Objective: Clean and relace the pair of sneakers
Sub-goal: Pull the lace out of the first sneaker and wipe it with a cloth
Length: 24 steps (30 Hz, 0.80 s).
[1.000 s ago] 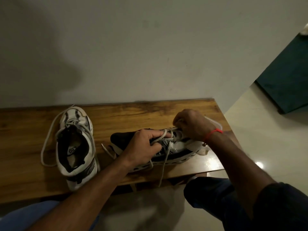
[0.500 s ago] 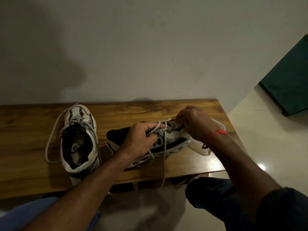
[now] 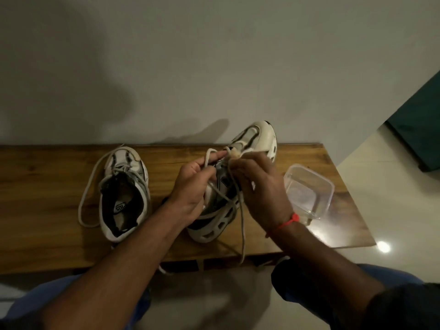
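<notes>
white sneakers (image 3: 123, 189) with black-grey striping, grey laces (image 3: 242, 225); brown wood-grain bench (image 3: 47, 186); clear container (image 3: 309, 189) near right edge; red wrist thread (image 3: 289, 220).

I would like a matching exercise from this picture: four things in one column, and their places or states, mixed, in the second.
Things:
1. sneaker on the left
2. sneaker in the middle
3. clear plastic container
4. red band

Places or states:
A. around the right wrist
B. held in both hands, toe raised
C. flat on the bench, untouched
D. on the bench, at the right end

Pairs: 1-C, 2-B, 3-D, 4-A
</notes>
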Each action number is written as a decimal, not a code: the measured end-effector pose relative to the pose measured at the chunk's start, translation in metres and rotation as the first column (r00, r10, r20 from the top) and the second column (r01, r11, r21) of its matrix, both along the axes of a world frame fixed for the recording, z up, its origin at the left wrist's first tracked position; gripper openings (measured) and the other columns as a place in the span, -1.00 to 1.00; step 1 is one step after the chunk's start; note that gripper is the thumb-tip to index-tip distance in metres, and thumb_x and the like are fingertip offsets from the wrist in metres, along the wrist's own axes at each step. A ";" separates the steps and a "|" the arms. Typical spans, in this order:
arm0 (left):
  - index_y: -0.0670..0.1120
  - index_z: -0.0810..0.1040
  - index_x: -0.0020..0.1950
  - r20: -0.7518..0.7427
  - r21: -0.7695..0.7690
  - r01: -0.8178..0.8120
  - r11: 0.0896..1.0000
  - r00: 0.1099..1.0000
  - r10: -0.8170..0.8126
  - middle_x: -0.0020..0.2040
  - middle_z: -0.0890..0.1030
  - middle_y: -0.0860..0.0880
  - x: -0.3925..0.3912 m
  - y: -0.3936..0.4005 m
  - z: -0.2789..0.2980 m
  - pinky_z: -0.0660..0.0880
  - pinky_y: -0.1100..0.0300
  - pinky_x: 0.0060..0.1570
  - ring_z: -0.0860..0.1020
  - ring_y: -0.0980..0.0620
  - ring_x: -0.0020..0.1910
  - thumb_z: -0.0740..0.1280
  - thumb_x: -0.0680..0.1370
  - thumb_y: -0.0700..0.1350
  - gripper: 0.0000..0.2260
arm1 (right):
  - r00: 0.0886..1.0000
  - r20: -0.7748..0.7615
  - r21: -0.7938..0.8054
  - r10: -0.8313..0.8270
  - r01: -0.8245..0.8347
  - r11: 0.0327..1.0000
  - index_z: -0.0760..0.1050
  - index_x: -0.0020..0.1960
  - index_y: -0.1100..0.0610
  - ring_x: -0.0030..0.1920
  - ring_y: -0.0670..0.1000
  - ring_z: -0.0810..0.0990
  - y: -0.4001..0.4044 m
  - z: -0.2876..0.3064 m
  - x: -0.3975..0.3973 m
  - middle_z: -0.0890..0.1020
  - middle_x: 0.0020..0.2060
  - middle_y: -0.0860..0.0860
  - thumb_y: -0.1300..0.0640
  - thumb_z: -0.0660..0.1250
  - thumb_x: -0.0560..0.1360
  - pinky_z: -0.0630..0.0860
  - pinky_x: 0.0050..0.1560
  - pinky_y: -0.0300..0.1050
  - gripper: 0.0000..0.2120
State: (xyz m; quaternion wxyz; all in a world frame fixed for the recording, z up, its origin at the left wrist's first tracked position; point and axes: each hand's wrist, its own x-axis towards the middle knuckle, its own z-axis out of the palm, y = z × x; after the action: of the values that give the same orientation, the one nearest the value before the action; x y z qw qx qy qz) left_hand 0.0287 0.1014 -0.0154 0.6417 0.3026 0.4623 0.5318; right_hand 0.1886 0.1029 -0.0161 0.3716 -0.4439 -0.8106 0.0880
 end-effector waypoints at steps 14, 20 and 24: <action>0.00 0.55 0.37 -0.066 -0.008 0.021 1.000 0.998 -0.022 -0.13 0.62 -0.07 -0.013 0.003 0.002 0.55 0.21 -0.36 0.60 0.06 -0.28 0.38 0.54 -0.38 -0.54 | 0.842 -0.474 -0.339 0.257 -0.444 0.829 0.64 0.08 0.20 0.07 0.08 0.64 -0.016 -0.004 -0.020 0.65 0.03 0.04 0.24 0.41 0.54 0.61 0.00 0.16 -0.87; -0.01 0.57 0.37 -0.213 0.048 0.023 0.999 0.977 -0.012 0.05 0.72 -0.06 -0.011 0.003 0.006 0.63 0.14 -0.10 0.68 0.00 -0.06 0.17 0.68 -0.29 -0.65 | 0.887 -0.440 -0.293 0.138 -0.287 0.912 0.62 0.08 0.17 0.06 0.01 0.62 0.000 0.006 -0.005 0.63 0.03 0.03 0.28 0.38 0.55 0.61 0.02 -0.03 -0.87; -0.04 0.61 0.34 -0.267 0.059 0.045 0.997 0.963 -0.028 0.30 0.64 -0.02 -0.006 0.004 0.001 0.50 0.19 0.28 0.57 0.01 0.29 0.14 0.68 -0.26 -0.65 | 0.951 -0.289 -0.064 -0.109 0.094 0.993 0.64 0.11 0.20 -0.02 -0.06 0.61 0.023 0.007 0.016 0.61 0.04 0.06 0.26 0.41 0.54 0.55 -0.04 -0.30 -0.84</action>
State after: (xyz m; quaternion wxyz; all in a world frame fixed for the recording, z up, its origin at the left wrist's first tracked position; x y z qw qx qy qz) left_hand 0.0222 0.1058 -0.0140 0.5734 0.4003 0.5211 0.4893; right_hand 0.2044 0.1261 -0.0087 0.4803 -0.4763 -0.7203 0.1536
